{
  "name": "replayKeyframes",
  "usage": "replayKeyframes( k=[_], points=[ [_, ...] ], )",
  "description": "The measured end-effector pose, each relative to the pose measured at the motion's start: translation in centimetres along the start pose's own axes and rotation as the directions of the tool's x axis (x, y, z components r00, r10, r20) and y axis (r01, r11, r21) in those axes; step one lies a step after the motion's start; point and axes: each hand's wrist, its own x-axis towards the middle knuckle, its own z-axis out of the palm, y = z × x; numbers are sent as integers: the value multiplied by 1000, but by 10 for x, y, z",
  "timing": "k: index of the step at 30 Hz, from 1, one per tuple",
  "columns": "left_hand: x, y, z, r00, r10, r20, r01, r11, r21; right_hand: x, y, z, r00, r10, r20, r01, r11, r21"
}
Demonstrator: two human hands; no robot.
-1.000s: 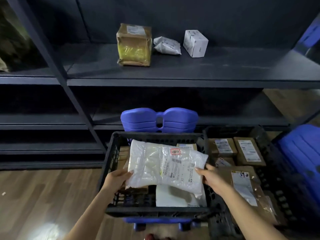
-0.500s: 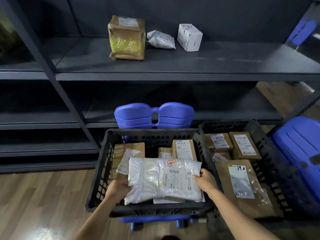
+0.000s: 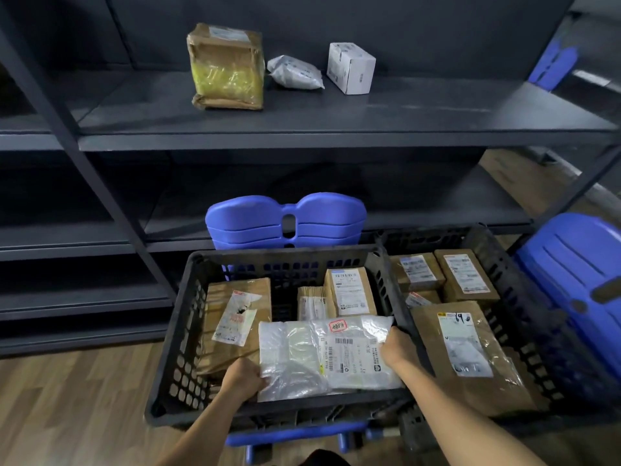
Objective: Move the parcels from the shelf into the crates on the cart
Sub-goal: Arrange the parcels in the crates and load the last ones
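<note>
A white plastic mailer bag (image 3: 322, 356) with a barcode label and a red sticker lies low inside the left black crate (image 3: 174, 334), on top of other parcels. My left hand (image 3: 240, 378) grips its left edge and my right hand (image 3: 398, 349) grips its right edge. Several brown cardboard parcels fill that crate and the right black crate (image 3: 524, 297) beside it. On the dark shelf (image 3: 420, 116) above stand a tape-wrapped brown box (image 3: 226, 67), a small grey bag (image 3: 294, 73) and a white box (image 3: 351, 68).
The crates rest on a blue cart (image 3: 285, 218) whose handle rises between crates and shelf. Blue plastic (image 3: 571, 274) lies at right. A slanted shelf post (image 3: 84, 156) runs down at left. Lower shelves are dark. Wooden floor (image 3: 67, 408) shows at lower left.
Both hands have lowered the white mailer bag from above the crate's rim down into the left crate, onto the parcels there. The view has tilted slightly.
</note>
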Motion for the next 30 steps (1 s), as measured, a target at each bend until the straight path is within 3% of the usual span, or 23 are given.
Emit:
replayKeyframes(
  k=[9, 14, 17, 19, 23, 30],
  points=[
    [16, 6, 7, 994, 36, 106, -70, 941, 330, 5, 4, 16, 999, -41, -9, 40, 995, -95],
    [5, 4, -6, 991, 52, -127, 1, 923, 385, -11, 10, 9, 977, -175, -125, 135, 951, -279],
    [-3, 17, -10, 941, 228, -250, -45, 817, 575, -25, 4, 3, 944, -310, -115, 242, 885, -398],
    [-7, 29, -5, 942, 315, -114, -155, 710, 687, -28, -2, 1, 933, -359, 0, 330, 858, -393],
    [5, 38, 15, 957, 290, 26, -203, 600, 774, -18, -9, 7, 905, -352, 238, 423, 798, -428],
    [19, 35, 33, 946, 317, 73, -238, 524, 818, 0, 8, 17, 902, -326, 283, 427, 770, -474]
  ],
)
